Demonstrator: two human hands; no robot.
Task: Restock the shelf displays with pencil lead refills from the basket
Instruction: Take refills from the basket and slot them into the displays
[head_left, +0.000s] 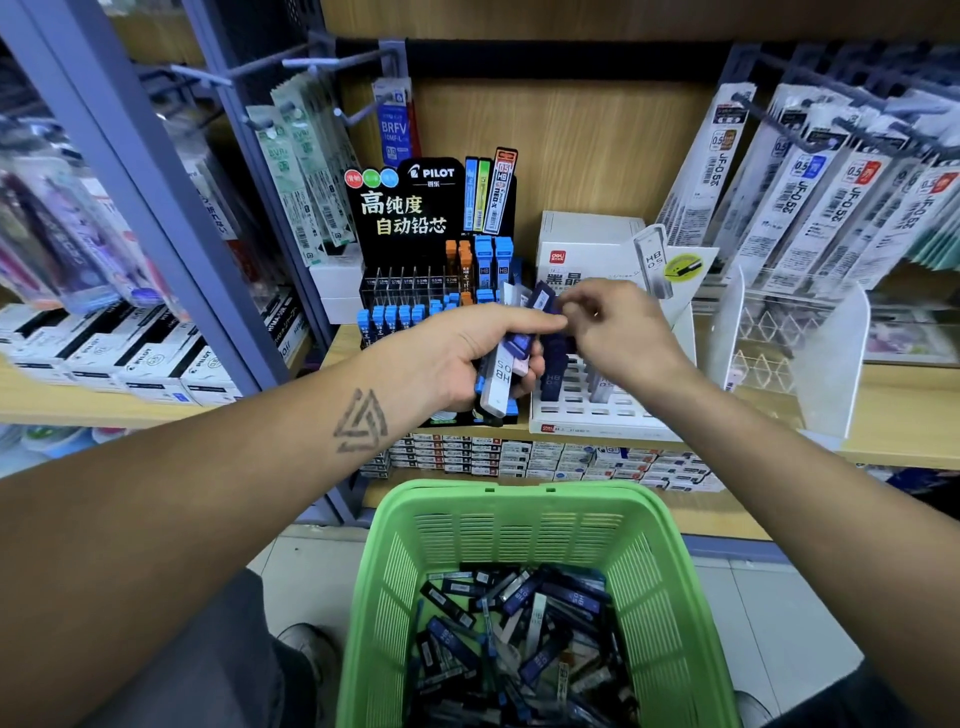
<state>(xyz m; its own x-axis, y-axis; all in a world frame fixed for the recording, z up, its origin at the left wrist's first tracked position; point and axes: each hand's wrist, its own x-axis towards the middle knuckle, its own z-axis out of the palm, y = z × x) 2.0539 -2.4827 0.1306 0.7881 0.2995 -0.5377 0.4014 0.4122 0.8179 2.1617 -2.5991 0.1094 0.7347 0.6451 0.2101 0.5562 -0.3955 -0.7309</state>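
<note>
Above one basket (519, 525): two hands, left hand (457, 358) gripping refills (506, 374).

Black display stand (410, 218) above left hand (457, 353): "PILOT", "高纯度 自动铅芯". Sample tube on its top edge: "0.5 HB". Hanging blue pack (395, 124) farther above: "BRFV". Lead case (501, 376) gripped in left hand: "HB 0.5". White box (582, 249) behind right hand (618, 332): "deli", "黑晶"; tube picture beside it: "HB 0.5". Hanging refill packs (810, 192) upper right of right hand: "JF-0.5", "0.5".
</note>
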